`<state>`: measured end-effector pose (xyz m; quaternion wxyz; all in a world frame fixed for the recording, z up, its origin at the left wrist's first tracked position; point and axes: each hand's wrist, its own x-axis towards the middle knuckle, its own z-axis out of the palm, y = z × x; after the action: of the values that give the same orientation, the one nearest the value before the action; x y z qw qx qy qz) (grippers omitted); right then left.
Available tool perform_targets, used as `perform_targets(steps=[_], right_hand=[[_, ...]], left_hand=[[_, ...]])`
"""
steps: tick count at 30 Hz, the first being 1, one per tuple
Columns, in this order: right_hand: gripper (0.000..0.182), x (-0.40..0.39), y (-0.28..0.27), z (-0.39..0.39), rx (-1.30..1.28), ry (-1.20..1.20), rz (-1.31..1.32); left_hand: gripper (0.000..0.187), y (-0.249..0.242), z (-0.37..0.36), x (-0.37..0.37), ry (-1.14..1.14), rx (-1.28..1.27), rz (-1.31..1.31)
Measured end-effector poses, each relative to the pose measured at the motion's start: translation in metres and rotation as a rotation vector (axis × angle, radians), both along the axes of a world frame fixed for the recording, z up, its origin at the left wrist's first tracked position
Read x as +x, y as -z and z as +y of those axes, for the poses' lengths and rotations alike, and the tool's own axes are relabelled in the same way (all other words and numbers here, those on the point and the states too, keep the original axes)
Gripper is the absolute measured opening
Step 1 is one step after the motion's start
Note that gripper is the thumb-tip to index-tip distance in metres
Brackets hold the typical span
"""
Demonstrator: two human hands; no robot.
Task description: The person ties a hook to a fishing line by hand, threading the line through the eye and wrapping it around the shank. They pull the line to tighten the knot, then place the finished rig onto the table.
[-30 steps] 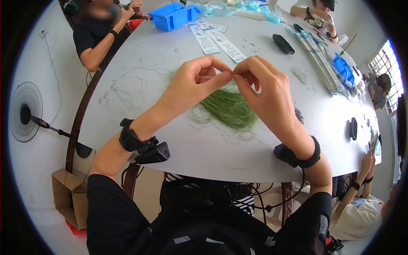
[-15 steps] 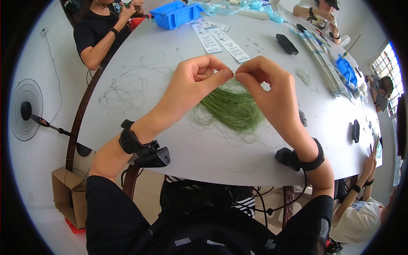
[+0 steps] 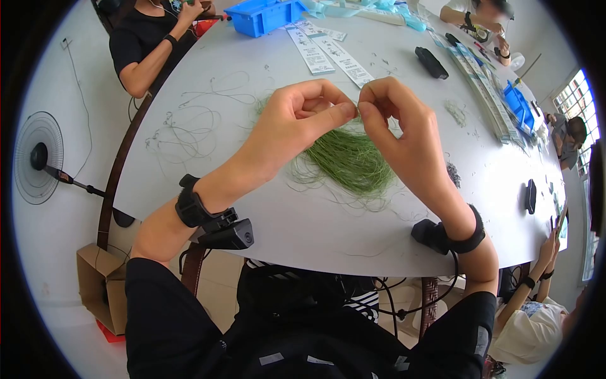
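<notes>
My left hand [image 3: 300, 120] and my right hand [image 3: 404, 120] meet fingertip to fingertip above the table, each in a pinch. What they hold between thumb and forefinger is too small to make out. Below them lies a loose bundle of thin green line [image 3: 353, 164], its upper part hidden behind my fingers. Stray strands spread out around the bundle. Thin, pale looped lines [image 3: 192, 136] lie on the table left of my left hand. Beyond my fingertips are several printed paper strips [image 3: 341, 60].
A blue bin [image 3: 265, 18] stands at the far edge. Long packaged strips [image 3: 480, 88] and another blue tray [image 3: 519, 107] lie at right. Black devices [image 3: 431, 63] rest on the white table [image 3: 303, 234]. Other people sit around it. A fan [image 3: 39, 156] stands at left.
Both hands have shifted slightly right, with the fingertips still close together. The small light speck between them no longer shows. The bundle lies as before.
</notes>
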<state>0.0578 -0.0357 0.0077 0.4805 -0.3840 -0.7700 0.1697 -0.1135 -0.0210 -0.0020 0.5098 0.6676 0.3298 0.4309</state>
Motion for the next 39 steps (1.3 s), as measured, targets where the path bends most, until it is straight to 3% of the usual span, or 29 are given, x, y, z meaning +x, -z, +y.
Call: perform_targets(steps=[6, 18, 27, 30, 33, 36, 37, 39], right_hand=[[0.007, 0.001, 0.002, 0.003, 0.014, -0.009, 0.02], [0.006, 0.003, 0.006, 0.007, 0.043, -0.057, 0.097], [0.005, 0.005, 0.006, 0.006, -0.1, -0.075, 0.182], [0.02, 0.007, 0.004, 0.007, -0.213, -0.143, 0.235], [0.041, 0.005, 0.005, 0.011, -0.476, -0.266, 0.49], [0.055, 0.001, 0.01, 0.003, -0.946, -0.509, 0.516], [0.046, -0.003, 0.006, -0.003, -1.053, -0.546, 0.521], [0.039, 0.006, -0.003, -0.004, -1.015, -0.645, 0.252]], left_hand=[[0.017, -0.006, -0.003, -0.002, 0.023, -0.162, -0.115], [0.017, -0.002, 0.0, 0.0, -0.043, -0.026, -0.069], [0.015, 0.0, 0.001, 0.001, -0.06, 0.007, -0.057], [0.015, 0.001, 0.003, 0.001, -0.047, 0.032, -0.068], [0.015, -0.001, 0.003, 0.0, -0.038, 0.06, -0.071], [0.019, -0.01, 0.0, -0.003, -0.07, 0.014, -0.108], [0.018, -0.011, 0.003, -0.006, -0.101, 0.018, -0.121], [0.017, -0.012, 0.015, -0.013, -0.166, 0.024, -0.149]])
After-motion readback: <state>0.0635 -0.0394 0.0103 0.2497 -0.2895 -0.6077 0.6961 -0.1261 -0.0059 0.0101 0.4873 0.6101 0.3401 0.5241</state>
